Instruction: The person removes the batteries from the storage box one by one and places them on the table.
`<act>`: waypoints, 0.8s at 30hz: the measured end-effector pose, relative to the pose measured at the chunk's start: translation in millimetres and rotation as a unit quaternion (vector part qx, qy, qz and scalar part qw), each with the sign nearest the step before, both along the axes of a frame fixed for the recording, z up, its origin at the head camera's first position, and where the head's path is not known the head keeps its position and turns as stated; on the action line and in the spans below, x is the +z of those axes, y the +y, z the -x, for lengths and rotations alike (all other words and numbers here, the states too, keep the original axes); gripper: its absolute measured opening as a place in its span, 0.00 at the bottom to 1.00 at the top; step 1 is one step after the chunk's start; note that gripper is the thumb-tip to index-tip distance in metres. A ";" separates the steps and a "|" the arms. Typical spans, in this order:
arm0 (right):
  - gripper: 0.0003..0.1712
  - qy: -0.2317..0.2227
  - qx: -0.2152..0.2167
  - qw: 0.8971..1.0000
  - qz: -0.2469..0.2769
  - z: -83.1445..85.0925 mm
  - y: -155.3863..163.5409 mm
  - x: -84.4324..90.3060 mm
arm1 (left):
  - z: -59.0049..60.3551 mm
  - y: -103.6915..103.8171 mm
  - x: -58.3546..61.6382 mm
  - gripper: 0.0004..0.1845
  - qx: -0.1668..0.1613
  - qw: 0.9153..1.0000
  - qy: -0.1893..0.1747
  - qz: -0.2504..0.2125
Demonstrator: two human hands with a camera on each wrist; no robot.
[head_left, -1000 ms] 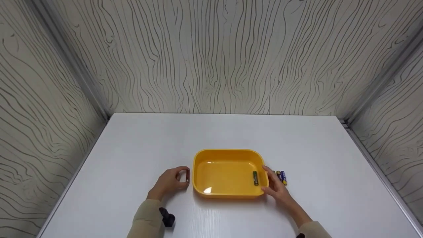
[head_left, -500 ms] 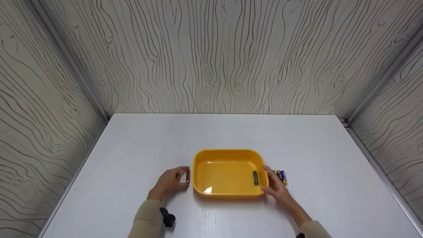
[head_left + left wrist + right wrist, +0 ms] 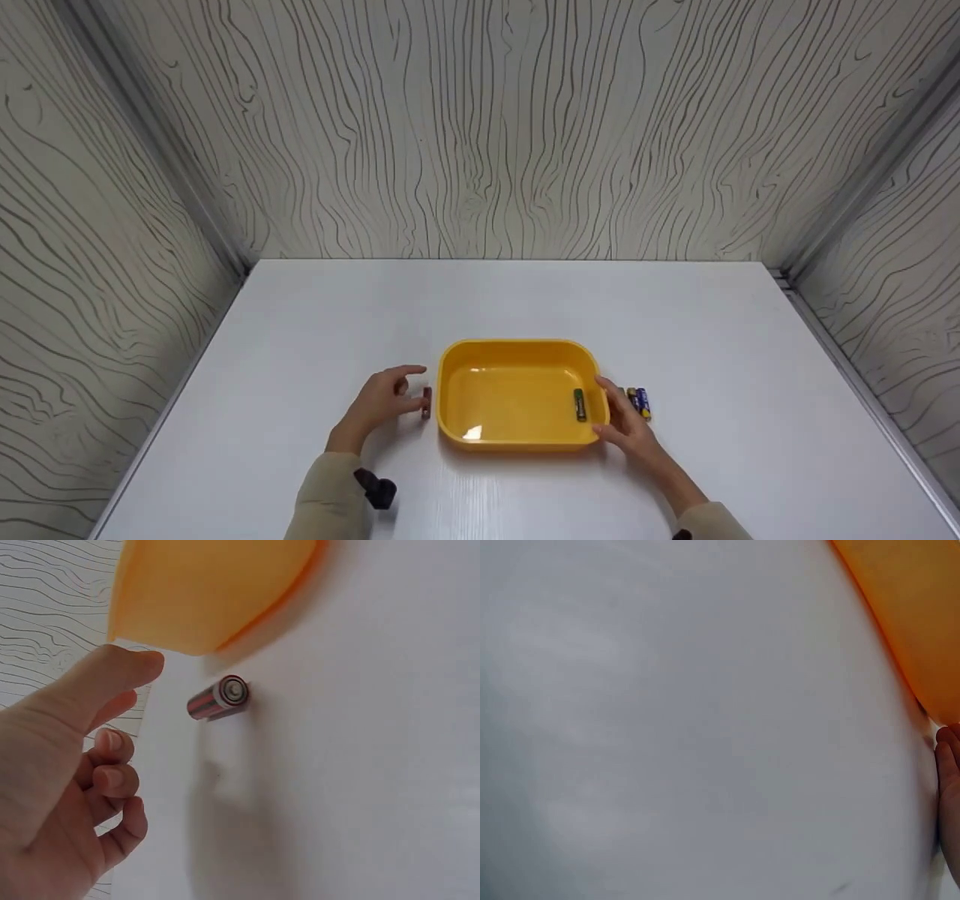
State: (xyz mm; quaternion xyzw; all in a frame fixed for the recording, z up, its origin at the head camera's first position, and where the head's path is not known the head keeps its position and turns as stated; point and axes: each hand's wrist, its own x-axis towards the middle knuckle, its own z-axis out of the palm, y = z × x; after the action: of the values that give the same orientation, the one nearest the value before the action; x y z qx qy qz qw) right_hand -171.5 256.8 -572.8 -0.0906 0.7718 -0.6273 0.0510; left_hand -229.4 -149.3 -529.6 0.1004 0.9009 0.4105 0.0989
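Observation:
A dark red battery (image 3: 426, 403) lies on the white table just left of the yellow plastic tub (image 3: 517, 448). Its flat metal end faces the camera in the left wrist view, where a gap shows between the battery (image 3: 217, 698) and the hand. My left hand (image 3: 379, 401) is beside it, thumb and index finger spread apart, the other fingers loosely bent. At the tub's right end, my right hand (image 3: 630, 431) holds the wall, with thumb and fingertips at the rim. Inside the tub, near that end, lies a green and black battery (image 3: 580, 405).
Blue and yellow batteries (image 3: 643, 403) lie side by side just right of the tub, partly hidden by the right hand. Wood-patterned panels (image 3: 480, 150) wall in the white table (image 3: 337, 315) at the back and both sides.
My left hand has let go of the dark red battery, its index finger lifting away and the hand drawing slightly left. The tub and right hand have stayed in place.

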 end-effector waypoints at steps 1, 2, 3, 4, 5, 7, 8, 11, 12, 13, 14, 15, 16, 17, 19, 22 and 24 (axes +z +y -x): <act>0.42 0.003 0.002 1.000 -0.001 0.1 0.0 -0.3 | -0.3 0.9 3.4 0.26 0.004 1.000 0.006 -0.002; 0.42 0.009 0.005 1.000 -0.001 0.3 0.0 -0.5 | -0.7 2.2 6.8 0.25 0.008 1.000 0.010 -0.005; 0.42 0.008 0.004 1.000 -0.003 0.3 0.0 -0.5 | -0.9 3.9 10.2 0.25 0.012 1.000 0.011 -0.007; 0.42 0.009 0.004 1.000 -0.005 0.2 0.0 -0.4 | -1.0 5.8 13.7 0.24 0.015 1.000 0.014 -0.009; 0.42 0.010 0.004 1.000 -0.007 0.3 0.0 -0.2 | -1.0 8.0 17.0 0.23 0.017 1.000 0.016 -0.008; 0.42 0.009 0.006 1.000 -0.006 0.2 -0.1 0.8 | -0.8 13.3 23.2 0.22 0.019 1.000 0.020 -0.013; 0.42 0.008 0.006 1.000 -0.004 0.3 -0.1 1.2 | -0.7 16.1 26.0 0.21 0.016 0.999 0.024 -0.014; 0.42 0.007 0.009 1.000 -0.001 0.9 -0.1 2.2 | 0.0 25.7 33.3 0.21 0.006 0.999 0.031 -0.022; 0.42 0.007 0.010 1.000 0.001 1.1 0.0 2.2 | 0.3 28.6 34.9 0.22 0.000 0.999 0.033 -0.026; 0.42 0.008 0.010 1.000 0.000 1.2 0.1 2.1 | 0.5 31.6 36.3 0.22 -0.004 0.999 0.033 -0.029; 0.42 0.009 0.009 1.000 -0.003 1.4 0.2 1.9 | 0.5 34.3 37.5 0.22 -0.009 0.999 0.032 -0.033; 0.42 0.008 0.009 1.000 -0.004 1.4 0.2 1.8 | 0.7 37.0 38.4 0.22 -0.012 0.999 0.030 -0.037; 0.42 0.009 0.008 1.000 -0.006 1.5 0.2 1.4 | 0.7 39.4 38.8 0.22 -0.018 0.998 0.032 -0.042; 0.42 0.012 0.008 1.000 -0.006 1.4 0.4 0.8 | 0.6 41.6 39.0 0.22 -0.022 0.998 0.032 -0.047; 0.42 0.016 0.008 1.000 -0.005 1.1 0.6 0.2 | 0.1 46.6 40.1 0.22 -0.030 0.997 0.040 -0.051; 0.42 0.021 0.010 1.000 0.001 1.2 1.6 -0.3 | 0.0 54.9 40.9 0.21 -0.046 0.996 0.057 -0.053; 0.42 0.020 0.012 1.000 0.002 1.4 1.8 0.2 | -0.3 60.6 41.7 0.21 -0.054 0.995 0.060 -0.051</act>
State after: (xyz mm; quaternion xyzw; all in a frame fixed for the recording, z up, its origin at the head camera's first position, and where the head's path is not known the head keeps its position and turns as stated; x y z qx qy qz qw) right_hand -172.9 258.6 -572.6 -0.1122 0.7704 -0.6261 0.0430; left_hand -229.1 -88.7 -487.9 0.1784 0.8765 0.4430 0.0613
